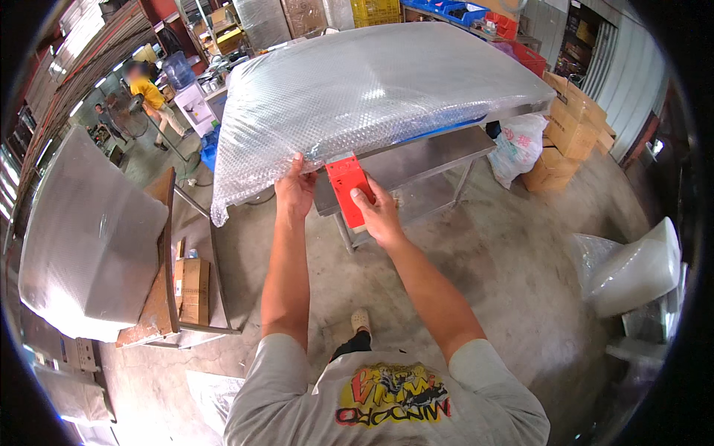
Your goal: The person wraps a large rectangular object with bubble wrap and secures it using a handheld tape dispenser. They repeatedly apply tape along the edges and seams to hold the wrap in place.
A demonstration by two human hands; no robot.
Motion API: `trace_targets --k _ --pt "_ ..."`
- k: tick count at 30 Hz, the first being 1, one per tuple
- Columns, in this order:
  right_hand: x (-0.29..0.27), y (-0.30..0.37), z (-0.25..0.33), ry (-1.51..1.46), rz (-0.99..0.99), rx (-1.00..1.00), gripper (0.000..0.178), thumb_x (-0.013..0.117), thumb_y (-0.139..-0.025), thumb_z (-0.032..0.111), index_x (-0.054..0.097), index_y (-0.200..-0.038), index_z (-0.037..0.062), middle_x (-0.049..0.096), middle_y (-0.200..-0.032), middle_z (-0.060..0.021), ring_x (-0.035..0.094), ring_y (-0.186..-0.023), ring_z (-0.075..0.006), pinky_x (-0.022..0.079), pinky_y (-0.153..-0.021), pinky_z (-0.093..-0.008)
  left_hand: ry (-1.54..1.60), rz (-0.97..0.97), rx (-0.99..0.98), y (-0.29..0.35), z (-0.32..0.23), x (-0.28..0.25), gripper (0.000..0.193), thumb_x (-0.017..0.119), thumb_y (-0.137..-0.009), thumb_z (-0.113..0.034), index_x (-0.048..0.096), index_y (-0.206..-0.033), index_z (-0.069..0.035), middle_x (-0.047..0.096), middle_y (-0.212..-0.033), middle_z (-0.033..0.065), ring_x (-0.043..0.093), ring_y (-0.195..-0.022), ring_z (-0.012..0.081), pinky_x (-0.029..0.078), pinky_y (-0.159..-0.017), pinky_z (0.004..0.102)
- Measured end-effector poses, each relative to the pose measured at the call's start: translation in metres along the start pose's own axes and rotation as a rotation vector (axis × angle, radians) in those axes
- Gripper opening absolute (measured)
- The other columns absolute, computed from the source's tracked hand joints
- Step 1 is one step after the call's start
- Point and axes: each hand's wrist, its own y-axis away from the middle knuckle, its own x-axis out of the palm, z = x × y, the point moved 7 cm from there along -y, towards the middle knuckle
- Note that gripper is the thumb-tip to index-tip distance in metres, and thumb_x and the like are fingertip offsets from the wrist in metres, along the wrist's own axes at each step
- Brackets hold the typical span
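A large sheet of bubble wrap covers a wide, flat item on a metal workbench. At its near edge my left hand is closed on the bubble wrap, thumb on top. My right hand grips a red tape dispenser, a boxy body with small holes. The dispenser's far end, with a pale strip, touches the wrap's edge just right of my left hand. Farther right, a blue strip shows below the wrap.
Another wrapped bundle leans on a wooden-topped table at left. Cardboard boxes and a white plastic bag stand at right, near a bubble wrap roll. A person in yellow is far left, beside a fan.
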Motion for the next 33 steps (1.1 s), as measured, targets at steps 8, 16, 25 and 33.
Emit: trace_targets --k 8,16,25,33 --pt "-0.006 0.004 -0.004 0.136 -0.024 -0.046 0.053 0.064 -0.098 0.026 0.049 -0.142 -0.0020 0.067 -0.121 -0.0123 0.062 -0.108 -0.0159 0.048 -0.095 -0.0317 -0.257 0.066 0.030 -0.006 0.000 0.008 0.038 0.069 -0.095 -0.017 0.056 -0.129 -0.012 0.065 -0.117 0.0016 0.061 -0.106 0.0189 0.047 -0.090 0.0389" --pt "-0.009 0.013 0.002 0.082 0.036 -0.094 0.049 0.063 -0.099 0.020 0.050 -0.142 -0.0016 0.065 -0.126 -0.0096 0.058 -0.114 -0.0133 0.045 -0.100 -0.0299 -0.203 0.178 0.141 -0.013 0.001 -0.003 0.036 0.071 -0.093 -0.012 0.057 -0.127 -0.009 0.064 -0.116 0.0030 0.061 -0.107 0.0192 0.048 -0.095 0.0378" --pt "-0.006 0.010 -0.015 0.003 0.027 -0.115 0.050 0.060 -0.101 0.020 0.048 -0.144 -0.0017 0.063 -0.129 -0.0089 0.058 -0.115 -0.0147 0.044 -0.102 -0.0316 -0.047 0.184 -0.040 0.001 0.021 0.012 0.023 0.070 -0.094 -0.014 0.062 -0.115 -0.013 0.067 -0.109 -0.0013 0.063 -0.098 0.0176 0.050 -0.087 0.0358" --pt "-0.008 0.019 -0.006 -0.002 0.043 -0.088 0.053 0.061 -0.100 0.024 0.047 -0.145 -0.0018 0.063 -0.129 -0.0103 0.056 -0.118 -0.0148 0.043 -0.103 -0.0312 0.007 0.163 -0.060 -0.006 0.031 0.010 0.009 0.060 -0.100 -0.012 0.063 -0.107 -0.007 0.070 -0.101 0.0055 0.067 -0.090 0.0181 0.056 -0.081 0.0354"
